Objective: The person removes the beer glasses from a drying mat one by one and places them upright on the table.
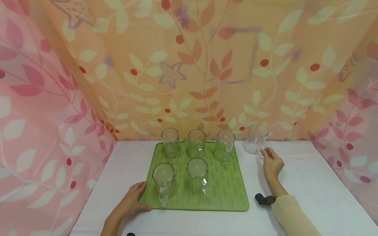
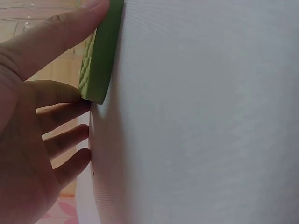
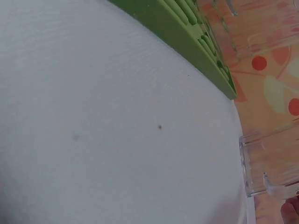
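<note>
In the head view, the left hand (image 1: 132,199), fingers loosely extended, touched the near left corner of the green mat (image 1: 225,195), seemingly steadying it beneath five glass mugs (image 1: 197,175), while the right hand (image 1: 273,165) pinched a sixth mug (image 1: 256,139) by its handle, beyond the mat's far right; floral cloth (image 1: 203,62) backed the white tabletop (image 1: 298,164). The left wrist view showed thumb and finger straddling that corner; the right showed fingertips at the handle.

Mat (image 1: 227,193) on tbl (image 1: 310,177), 3 mugs (image 1: 196,144) on it in back row, 2 mugs (image 1: 197,175) in front row L & ctr, 6th mug (image 1: 256,137) R of mat nr back corner, R hand (image 1: 273,164) at its handle (image 3: 280,191), L hand (image 1: 133,199) at mat's front L corner, cloth (image 1: 203,65) behind tbl
</note>
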The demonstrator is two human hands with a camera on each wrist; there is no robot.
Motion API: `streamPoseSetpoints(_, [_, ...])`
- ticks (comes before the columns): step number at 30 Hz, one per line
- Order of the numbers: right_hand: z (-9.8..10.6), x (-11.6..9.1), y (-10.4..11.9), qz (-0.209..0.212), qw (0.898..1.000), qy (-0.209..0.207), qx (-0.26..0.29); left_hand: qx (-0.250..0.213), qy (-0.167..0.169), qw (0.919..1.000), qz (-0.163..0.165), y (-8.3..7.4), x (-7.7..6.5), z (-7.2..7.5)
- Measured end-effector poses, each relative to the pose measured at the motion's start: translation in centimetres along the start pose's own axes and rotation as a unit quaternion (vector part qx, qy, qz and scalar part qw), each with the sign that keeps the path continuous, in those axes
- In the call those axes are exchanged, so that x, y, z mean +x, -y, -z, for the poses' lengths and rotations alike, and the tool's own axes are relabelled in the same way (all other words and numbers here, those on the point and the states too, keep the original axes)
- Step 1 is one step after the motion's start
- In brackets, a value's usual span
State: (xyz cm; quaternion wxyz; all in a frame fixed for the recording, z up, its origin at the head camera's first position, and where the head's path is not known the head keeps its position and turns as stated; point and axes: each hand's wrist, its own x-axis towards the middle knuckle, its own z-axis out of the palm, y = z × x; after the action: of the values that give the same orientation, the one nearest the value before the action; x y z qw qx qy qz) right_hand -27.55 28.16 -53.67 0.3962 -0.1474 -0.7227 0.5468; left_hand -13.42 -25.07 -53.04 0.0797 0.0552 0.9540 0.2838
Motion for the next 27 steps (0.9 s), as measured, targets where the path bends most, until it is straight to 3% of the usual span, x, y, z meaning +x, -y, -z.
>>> streamPoseSetpoints(14, [2.1,-1.3,4.0,-0.048,0.998,0.027,-0.017,0.004,0.0,1.0,0.008,-0.1,0.1,0.1])
streamPoseSetpoints(20, [2.9,-3.0,5.8,-0.03,0.996,0.066,-0.049,0.006,0.002,1.0,0.008,-0.2,0.0,0.2])
streamPoseSetpoints(27, [3.3,-5.5,7.6,-0.037,0.989,0.137,-0.042,0.007,-0.003,1.0,0.001,0.0,0.1,0.0])
